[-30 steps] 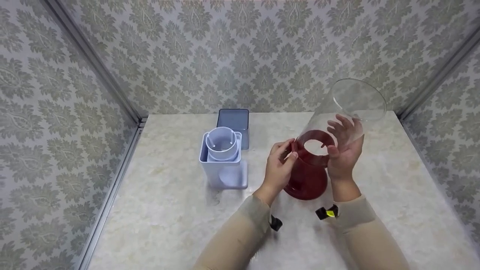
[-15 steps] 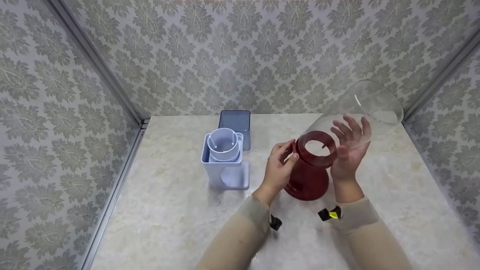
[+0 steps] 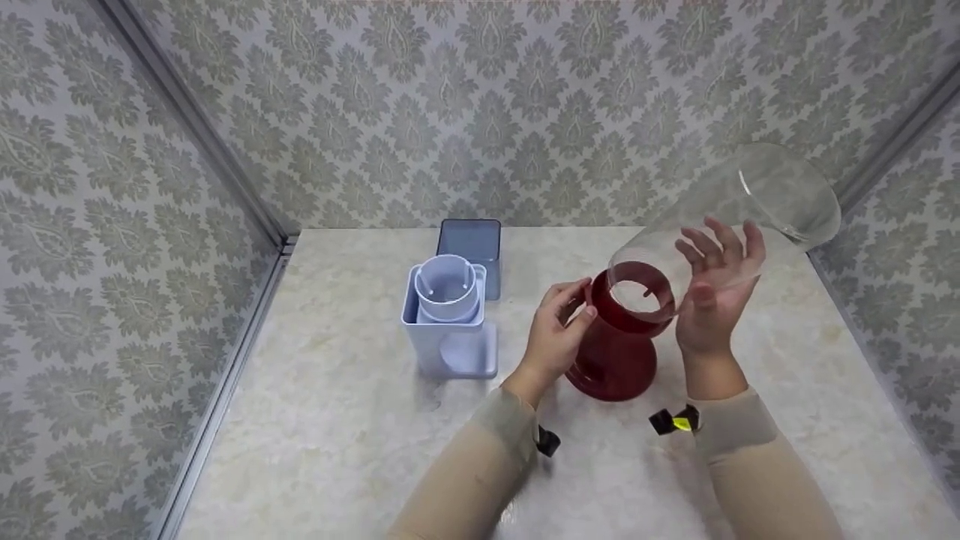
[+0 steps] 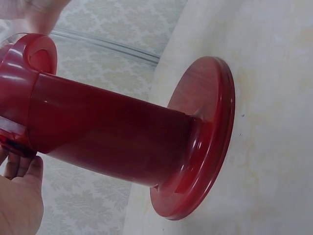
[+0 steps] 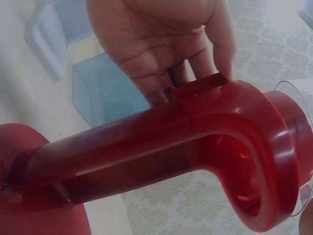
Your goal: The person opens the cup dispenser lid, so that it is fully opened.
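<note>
A red plastic stand [image 3: 611, 367] with a round foot and a ring-shaped collar [image 3: 651, 324] stands on the table, right of centre. My left hand [image 3: 556, 328] grips the collar's left side, thumb in front, as the right wrist view confirms. Tilted up to the right, a clear plastic cylinder [image 3: 795, 191] has its lower rim around or over the collar's top. My right hand [image 3: 716, 300] cradles the cylinder from below, its spread fingers bent along the wall and seen through it. In the right wrist view, the cylinder's rim [image 5: 297, 93] circles the red neck.
Left of the stand is a pale blue plastic holder [image 3: 450, 349] with a round cup [image 3: 448, 289] in its square top. Behind it stands a translucent dark-blue box [image 3: 469, 240]. Patterned walls [image 3: 525, 97] enclose the table [image 3: 337, 435] at back and sides.
My right hand has moved right and slightly up, and the clear cylinder leans further right with it. My left hand and the red stand have hardly moved.
</note>
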Tool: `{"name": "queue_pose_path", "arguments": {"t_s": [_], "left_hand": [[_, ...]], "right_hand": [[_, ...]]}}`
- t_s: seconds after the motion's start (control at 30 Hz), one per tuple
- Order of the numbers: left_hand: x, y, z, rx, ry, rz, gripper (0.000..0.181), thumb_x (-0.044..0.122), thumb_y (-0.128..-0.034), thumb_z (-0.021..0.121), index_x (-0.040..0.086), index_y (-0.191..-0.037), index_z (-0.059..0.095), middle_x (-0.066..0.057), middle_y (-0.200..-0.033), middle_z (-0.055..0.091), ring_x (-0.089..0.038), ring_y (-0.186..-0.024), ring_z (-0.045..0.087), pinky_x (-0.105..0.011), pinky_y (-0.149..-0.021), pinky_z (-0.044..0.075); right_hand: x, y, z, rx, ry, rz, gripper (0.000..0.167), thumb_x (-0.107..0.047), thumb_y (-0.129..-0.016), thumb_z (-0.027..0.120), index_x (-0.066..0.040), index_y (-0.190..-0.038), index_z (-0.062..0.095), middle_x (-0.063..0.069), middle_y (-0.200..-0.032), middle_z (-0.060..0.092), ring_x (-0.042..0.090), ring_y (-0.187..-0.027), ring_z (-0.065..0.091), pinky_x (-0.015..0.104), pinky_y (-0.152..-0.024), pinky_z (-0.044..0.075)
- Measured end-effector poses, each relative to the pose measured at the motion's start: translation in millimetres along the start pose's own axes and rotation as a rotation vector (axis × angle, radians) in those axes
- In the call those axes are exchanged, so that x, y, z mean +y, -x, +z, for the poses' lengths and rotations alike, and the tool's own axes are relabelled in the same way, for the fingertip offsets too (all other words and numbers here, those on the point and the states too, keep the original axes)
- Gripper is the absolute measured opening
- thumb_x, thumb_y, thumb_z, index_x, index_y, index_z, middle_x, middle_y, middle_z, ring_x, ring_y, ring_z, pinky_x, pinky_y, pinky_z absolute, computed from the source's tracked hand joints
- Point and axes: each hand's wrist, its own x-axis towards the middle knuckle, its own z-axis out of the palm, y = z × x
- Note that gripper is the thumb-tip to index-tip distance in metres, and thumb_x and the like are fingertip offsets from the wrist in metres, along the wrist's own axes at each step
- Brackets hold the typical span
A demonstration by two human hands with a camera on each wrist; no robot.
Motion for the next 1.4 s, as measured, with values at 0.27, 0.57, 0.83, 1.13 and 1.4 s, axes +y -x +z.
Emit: {"name": "queue_pose_path", "arguments": {"t_s": [0.27, 0.57, 0.83, 1.13, 1.4], "left_hand": [[-0.5, -1.3, -1.6, -0.004, 0.007, 0.013, 0.049, -0.001, -0.109, 0.066, -0.013, -0.156, 0.058, -0.029, -0.151, 0.056, -0.041, -0.153, 0.057, -0.034, -0.134, 0.046], [-0.1, 0.9, 0.3, 0.006, 0.042, -0.022, 0.047, -0.001, -0.1091, 0.067, -0.012, -0.154, 0.06, -0.03, -0.149, 0.056, -0.042, -0.154, 0.057, -0.037, -0.133, 0.047], [0.9, 0.0, -1.5, 0.005, 0.042, -0.019, 0.048, -0.002, -0.1086, 0.068, -0.012, -0.154, 0.06, -0.03, -0.148, 0.057, -0.042, -0.154, 0.057, -0.038, -0.133, 0.047], [-0.5, 1.3, -3.1, 0.0, 0.059, -0.024, 0.047, 0.001, -0.1096, 0.068, -0.011, -0.155, 0.06, -0.027, -0.148, 0.056, -0.041, -0.155, 0.056, -0.04, -0.133, 0.048], [0.6, 0.8, -2.2, -0.003, 0.061, -0.04, 0.047, 0.003, -0.1107, 0.067, -0.009, -0.156, 0.061, -0.025, -0.146, 0.057, -0.04, -0.156, 0.056, -0.041, -0.131, 0.051]], "right_hand": [[-8.6, -22.1, 4.0, 0.008, -0.061, 0.002, 0.122, -0.02, -0.052, 0.117, -0.007, -0.152, 0.049, 0.017, -0.14, 0.065, 0.036, -0.125, 0.07, 0.044, -0.111, 0.058], [-1.2, -49.3, -5.1, 0.149, 0.065, 0.003, 0.139, -0.04, -0.039, 0.119, -0.005, -0.15, 0.045, 0.013, -0.139, 0.058, 0.026, -0.122, 0.055, 0.037, -0.106, 0.043], [10.4, -61.4, -18.0, 0.107, 0.224, 0.094, 0.146, -0.049, -0.049, 0.117, 0.001, -0.162, 0.039, 0.011, -0.149, 0.053, 0.023, -0.118, 0.033, 0.035, -0.097, 0.027], [16.3, -63.5, -30.4, 0.042, 0.258, 0.225, 0.146, -0.052, -0.06, 0.113, -0.001, -0.169, 0.03, 0.009, -0.154, 0.053, 0.022, -0.123, 0.037, 0.036, -0.104, 0.032], [21.5, -65.2, -46.1, -0.013, 0.356, 0.376, 0.135, -0.039, -0.079, 0.107, -0.003, -0.177, 0.021, 0.005, -0.161, 0.053, 0.018, -0.131, 0.048, 0.029, -0.103, 0.048]]}}
